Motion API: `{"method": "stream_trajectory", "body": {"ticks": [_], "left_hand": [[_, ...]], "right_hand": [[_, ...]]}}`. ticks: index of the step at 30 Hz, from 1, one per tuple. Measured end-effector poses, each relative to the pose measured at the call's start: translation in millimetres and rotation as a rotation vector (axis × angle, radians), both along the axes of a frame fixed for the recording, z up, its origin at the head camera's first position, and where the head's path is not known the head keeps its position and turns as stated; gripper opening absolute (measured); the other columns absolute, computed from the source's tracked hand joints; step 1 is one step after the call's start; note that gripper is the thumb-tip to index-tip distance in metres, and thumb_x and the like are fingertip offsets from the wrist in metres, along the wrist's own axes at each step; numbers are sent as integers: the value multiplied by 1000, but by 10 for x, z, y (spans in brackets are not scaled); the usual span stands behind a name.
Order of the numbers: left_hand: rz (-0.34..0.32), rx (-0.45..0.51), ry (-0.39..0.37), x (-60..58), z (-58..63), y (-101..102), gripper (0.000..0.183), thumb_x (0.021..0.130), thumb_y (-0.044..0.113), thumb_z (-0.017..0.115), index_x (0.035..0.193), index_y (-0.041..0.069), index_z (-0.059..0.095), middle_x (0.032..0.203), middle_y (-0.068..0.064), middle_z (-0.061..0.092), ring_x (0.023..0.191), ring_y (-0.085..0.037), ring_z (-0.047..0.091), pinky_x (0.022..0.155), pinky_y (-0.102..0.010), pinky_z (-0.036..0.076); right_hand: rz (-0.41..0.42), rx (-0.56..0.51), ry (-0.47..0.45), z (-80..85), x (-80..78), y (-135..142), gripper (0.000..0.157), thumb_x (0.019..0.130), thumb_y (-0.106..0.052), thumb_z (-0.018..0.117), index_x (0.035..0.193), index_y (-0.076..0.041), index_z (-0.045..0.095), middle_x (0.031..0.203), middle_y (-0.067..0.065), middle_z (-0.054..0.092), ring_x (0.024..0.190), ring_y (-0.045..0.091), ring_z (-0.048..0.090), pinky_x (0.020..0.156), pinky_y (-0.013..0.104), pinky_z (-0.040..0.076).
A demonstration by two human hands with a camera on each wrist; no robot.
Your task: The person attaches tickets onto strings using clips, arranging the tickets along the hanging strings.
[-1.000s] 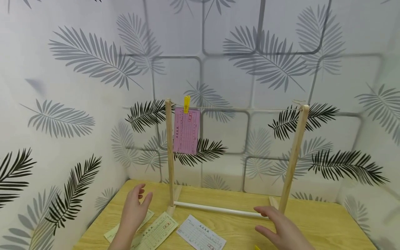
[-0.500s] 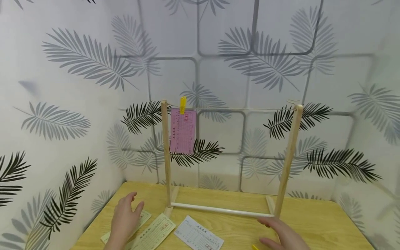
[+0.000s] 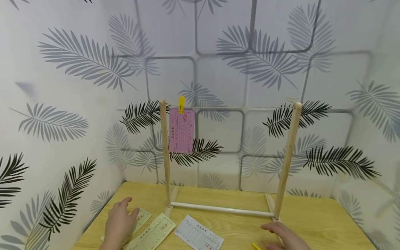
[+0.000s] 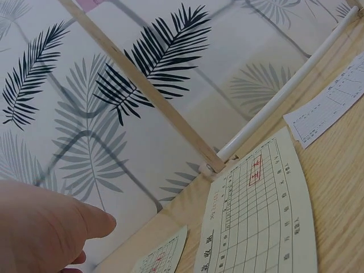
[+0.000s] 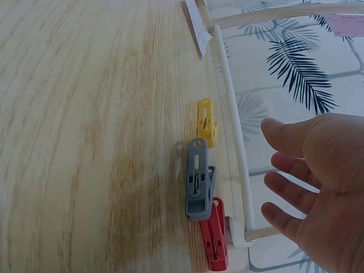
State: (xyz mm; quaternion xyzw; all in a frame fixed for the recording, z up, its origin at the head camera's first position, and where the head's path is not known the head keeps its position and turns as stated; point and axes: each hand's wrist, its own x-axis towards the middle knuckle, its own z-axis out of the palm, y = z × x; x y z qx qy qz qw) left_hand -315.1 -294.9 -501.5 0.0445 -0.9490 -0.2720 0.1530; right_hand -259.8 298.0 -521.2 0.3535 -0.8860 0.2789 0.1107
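Note:
My left hand [image 3: 118,222] hangs over two pale green printed slips [image 3: 150,232], fingers loose and holding nothing. In the left wrist view the nearer slip [image 4: 259,210] shows a red stamp. My right hand [image 3: 285,236], fingers relaxed, is near the frame's right foot. Close to it in the right wrist view lie a yellow clothespin [image 5: 205,122], a grey clothespin [image 5: 197,182] and a red clothespin [image 5: 215,236]. A white slip [image 3: 199,233] lies between the hands. From the string hangs a pink slip [image 3: 182,133], clipped by another yellow clothespin [image 3: 181,105].
A wooden frame stands on the table [image 3: 325,222], with a left post [image 3: 165,156], a right post [image 3: 287,163] and a white bar [image 3: 222,209] low across it. Its string [image 3: 237,107] runs between the post tops. Behind is a leaf-patterned wall [image 3: 225,80].
Both hands have sunk lower toward the table, the left also drifting left over the green slips. The view has shifted slightly. The hung pink slip stays clipped.

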Motion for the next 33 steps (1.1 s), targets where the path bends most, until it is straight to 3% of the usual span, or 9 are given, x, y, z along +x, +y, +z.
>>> {"method": "stream_trajectory", "body": {"ticks": [6,10,13,17,20,23,27,29,33], "left_hand": [[15,1,-41,-9,-47,-63,61,103,27,77,147,-10,57,135,-41,60,120,-65,57,95,-75,49],[12,-8,-66,-1,-78,-110,63,102,29,77,147,-10,56,135,-42,60,122,-67,55,97,-77,47],[11,-13,-93,1,-94,-142,65,102,31,77,148,-10,56,136,-42,59,123,-68,54,97,-77,47],[20,-10,-129,-12,-124,-175,68,103,34,77,150,-9,55,138,-42,57,124,-68,53,97,-79,47],[31,-10,-149,-8,-147,-191,70,102,37,78,150,-8,55,139,-42,57,125,-68,52,95,-80,46],[46,-19,-161,1,-157,-195,72,101,40,78,151,-6,56,138,-40,58,125,-67,52,94,-82,46],[61,-32,-183,8,-154,-198,76,100,46,80,152,-4,56,138,-38,60,125,-67,52,93,-84,44],[66,-41,-203,13,-149,-206,80,99,50,80,152,-4,56,138,-37,60,125,-67,52,92,-84,43],[77,-55,-248,32,-146,-234,89,97,60,79,152,-5,54,137,-38,59,126,-68,50,92,-85,42]], "right_hand": [[43,-49,5,-285,-191,164,46,98,-13,85,138,-1,67,122,10,70,106,20,70,81,26,58],[10,-25,-88,-692,-454,393,47,104,-30,80,147,-16,66,129,-1,67,109,11,68,82,28,59],[-9,-29,-119,-864,-542,484,46,105,-35,79,148,-24,66,131,-5,66,110,5,67,81,27,59],[79,-69,-74,-632,-385,371,44,105,-15,79,146,-9,64,129,9,68,104,10,71,78,28,60],[138,-80,-76,-529,-335,331,44,105,-10,77,147,-5,62,130,11,67,103,11,71,77,28,59],[122,-95,-109,-604,-378,353,45,104,-13,79,147,-11,63,130,4,68,104,6,69,77,26,58],[100,-79,-168,-520,-316,322,44,104,-13,80,144,-5,64,130,11,67,105,8,68,78,29,59],[93,-72,-193,-408,-239,275,44,104,-14,79,141,3,63,128,18,67,105,11,69,79,30,59],[75,-46,-265,-239,-155,212,44,106,-15,76,141,7,61,128,20,67,106,13,70,80,31,60]]}}
